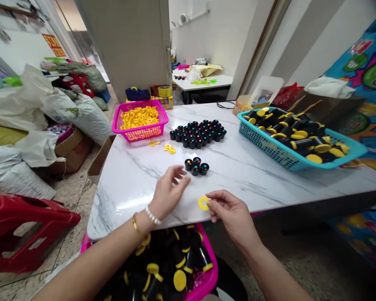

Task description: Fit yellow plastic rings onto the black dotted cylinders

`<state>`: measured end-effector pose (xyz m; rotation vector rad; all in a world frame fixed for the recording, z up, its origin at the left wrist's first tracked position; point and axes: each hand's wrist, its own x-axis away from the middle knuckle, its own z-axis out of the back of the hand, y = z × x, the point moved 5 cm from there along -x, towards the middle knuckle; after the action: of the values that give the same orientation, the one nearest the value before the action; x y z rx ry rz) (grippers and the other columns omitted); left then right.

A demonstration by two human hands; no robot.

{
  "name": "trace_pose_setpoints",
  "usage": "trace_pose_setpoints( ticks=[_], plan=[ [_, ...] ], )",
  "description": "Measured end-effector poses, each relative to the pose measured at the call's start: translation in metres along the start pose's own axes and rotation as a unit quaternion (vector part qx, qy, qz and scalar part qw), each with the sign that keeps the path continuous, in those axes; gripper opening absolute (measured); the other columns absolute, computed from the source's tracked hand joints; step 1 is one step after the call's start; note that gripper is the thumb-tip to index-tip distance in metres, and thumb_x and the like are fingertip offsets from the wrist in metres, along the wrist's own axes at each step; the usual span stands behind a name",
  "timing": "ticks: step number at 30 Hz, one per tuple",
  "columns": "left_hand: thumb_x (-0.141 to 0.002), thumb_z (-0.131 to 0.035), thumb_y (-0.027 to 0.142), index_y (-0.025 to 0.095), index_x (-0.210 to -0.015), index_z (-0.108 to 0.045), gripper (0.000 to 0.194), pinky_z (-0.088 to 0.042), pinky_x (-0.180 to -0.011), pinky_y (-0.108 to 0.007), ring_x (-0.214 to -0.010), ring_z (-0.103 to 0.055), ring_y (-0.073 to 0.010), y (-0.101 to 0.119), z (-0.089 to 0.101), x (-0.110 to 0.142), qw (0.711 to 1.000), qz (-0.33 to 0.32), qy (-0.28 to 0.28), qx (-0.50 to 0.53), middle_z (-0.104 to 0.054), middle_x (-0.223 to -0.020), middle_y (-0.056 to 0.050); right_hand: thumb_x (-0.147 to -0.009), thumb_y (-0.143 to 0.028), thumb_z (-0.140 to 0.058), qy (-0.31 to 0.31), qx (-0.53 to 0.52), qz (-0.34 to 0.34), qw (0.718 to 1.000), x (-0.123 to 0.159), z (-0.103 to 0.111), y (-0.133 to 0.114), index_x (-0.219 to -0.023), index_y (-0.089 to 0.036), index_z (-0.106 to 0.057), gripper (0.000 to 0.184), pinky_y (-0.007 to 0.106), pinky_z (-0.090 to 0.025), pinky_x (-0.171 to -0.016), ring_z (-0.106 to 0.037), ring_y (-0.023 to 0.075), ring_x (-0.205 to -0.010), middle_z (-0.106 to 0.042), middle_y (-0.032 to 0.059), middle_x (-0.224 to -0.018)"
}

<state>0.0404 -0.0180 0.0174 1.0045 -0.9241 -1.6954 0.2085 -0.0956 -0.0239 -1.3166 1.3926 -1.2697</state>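
Note:
My right hand (pixel 230 213) pinches a small yellow ring (pixel 203 203) at the front edge of the white marble table (pixel 253 175). My left hand (pixel 169 192) hovers over the table with its fingers apart, just in front of a small cluster of black caps (pixel 196 166). A bigger group of black caps (pixel 198 133) with coloured centres stands farther back. Two loose yellow rings (pixel 169 148) lie between that group and the pink basket.
A pink basket (pixel 140 119) of yellow rings stands at the back left. A teal basket (pixel 296 144) of black tubes with yellow ends sits on the right. Another pink basket (pixel 203 280) of such tubes rests on my lap. A red stool (pixel 21 230) and bags lie left.

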Motion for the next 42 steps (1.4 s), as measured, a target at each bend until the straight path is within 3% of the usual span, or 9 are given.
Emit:
trace_pose_setpoints(
  ticks=[5, 8, 13, 17, 20, 24, 32, 36, 42],
  plan=[
    [-0.074, -0.064, 0.020, 0.018, -0.132, -0.042, 0.062, -0.047, -0.082, -0.036, -0.101, -0.057, -0.0215, -0.028, -0.010, -0.067, 0.988, -0.064, -0.029, -0.137, -0.064, -0.115, -0.009, -0.081, -0.031, -0.064, -0.025, 0.146, 0.044, 0.988, -0.009, 0.007, -0.005, -0.090, -0.016, -0.070, 0.019, 0.023, -0.048, -0.050, -0.055, 0.0099, -0.057, -0.060, 0.0039, -0.081],
    [-0.073, -0.064, 0.021, 0.020, -0.118, -0.057, 0.045, -0.046, -0.085, -0.035, -0.097, -0.059, -0.0205, -0.034, -0.014, -0.080, 0.986, -0.068, -0.044, -0.145, -0.068, -0.106, -0.006, -0.088, -0.027, -0.052, -0.040, 0.304, 0.138, 0.942, -0.007, 0.007, -0.015, -0.098, -0.020, -0.071, 0.023, 0.028, -0.051, -0.057, -0.057, 0.0133, -0.063, -0.057, 0.0047, -0.083],
    [-0.071, -0.067, 0.033, 0.019, -0.091, -0.065, 0.025, -0.047, -0.077, -0.034, -0.084, -0.060, -0.0203, -0.035, 0.006, -0.053, 0.982, -0.025, -0.062, -0.177, -0.068, -0.090, -0.004, -0.084, -0.031, -0.060, -0.048, 0.527, 0.303, 0.793, 0.002, 0.012, -0.022, -0.121, -0.020, -0.062, 0.039, 0.044, -0.046, -0.091, -0.055, 0.0274, -0.105, -0.057, 0.0136, -0.116],
    [-0.072, -0.065, 0.031, 0.019, -0.092, -0.062, 0.024, -0.046, -0.078, -0.034, -0.086, -0.059, -0.0206, -0.026, 0.026, -0.004, 0.974, -0.005, -0.087, -0.209, -0.066, -0.090, -0.003, -0.081, -0.028, -0.066, -0.150, 0.549, 0.372, 0.733, 0.015, 0.017, -0.007, -0.130, -0.025, -0.055, 0.051, 0.051, -0.041, -0.097, -0.047, 0.0313, -0.118, -0.056, 0.0112, -0.127],
    [-0.074, -0.064, 0.026, 0.020, -0.099, -0.060, 0.027, -0.045, -0.083, -0.034, -0.093, -0.057, -0.0201, -0.020, 0.031, 0.028, 0.979, -0.015, -0.067, -0.193, -0.064, -0.098, -0.004, -0.084, -0.015, -0.060, -0.143, 0.463, 0.390, 0.783, 0.024, 0.016, -0.006, -0.121, -0.026, -0.062, 0.039, 0.039, -0.050, -0.081, -0.059, 0.0225, -0.094, -0.066, 0.0088, -0.100],
    [-0.077, -0.065, 0.024, 0.020, -0.100, -0.061, 0.024, -0.043, -0.087, -0.036, -0.093, -0.054, -0.0206, -0.018, 0.026, 0.049, 0.979, -0.068, -0.039, -0.188, -0.064, -0.094, -0.005, -0.090, -0.018, -0.053, -0.144, 0.345, 0.278, 0.885, 0.015, -0.007, -0.014, -0.111, -0.023, -0.067, 0.027, 0.029, -0.050, -0.064, -0.059, 0.0165, -0.075, -0.062, 0.0068, -0.084],
    [-0.077, -0.068, 0.029, 0.019, -0.093, -0.064, 0.020, -0.041, -0.086, -0.037, -0.086, -0.055, -0.0207, -0.023, 0.025, 0.054, 0.976, -0.102, -0.005, -0.192, -0.064, -0.086, -0.004, -0.085, -0.022, -0.061, -0.115, 0.365, 0.337, 0.860, -0.021, -0.057, -0.027, -0.107, -0.029, -0.071, 0.025, 0.029, -0.050, -0.066, -0.059, 0.0153, -0.077, -0.059, 0.0050, -0.089],
    [-0.077, -0.067, 0.029, 0.018, -0.094, -0.065, 0.020, -0.039, -0.089, -0.036, -0.089, -0.054, -0.0212, -0.026, 0.024, 0.056, 0.974, -0.111, -0.001, -0.197, -0.064, -0.088, -0.005, -0.086, -0.027, -0.059, -0.191, 0.319, 0.214, 0.903, -0.023, -0.062, -0.016, -0.103, -0.025, -0.071, 0.021, 0.031, -0.051, -0.072, -0.063, 0.0166, -0.078, -0.065, 0.0051, -0.091],
    [-0.077, -0.066, 0.031, 0.017, -0.094, -0.066, 0.022, -0.039, -0.089, -0.035, -0.090, -0.053, -0.0213, -0.030, 0.025, 0.056, 0.974, -0.103, 0.004, -0.204, -0.064, -0.086, -0.005, -0.081, -0.035, -0.066, -0.187, 0.191, -0.010, 0.964, -0.029, -0.070, 0.000, -0.105, -0.021, -0.058, 0.029, 0.022, -0.043, -0.047, -0.053, 0.0091, -0.045, -0.057, -0.0052, -0.062]
  ],
)
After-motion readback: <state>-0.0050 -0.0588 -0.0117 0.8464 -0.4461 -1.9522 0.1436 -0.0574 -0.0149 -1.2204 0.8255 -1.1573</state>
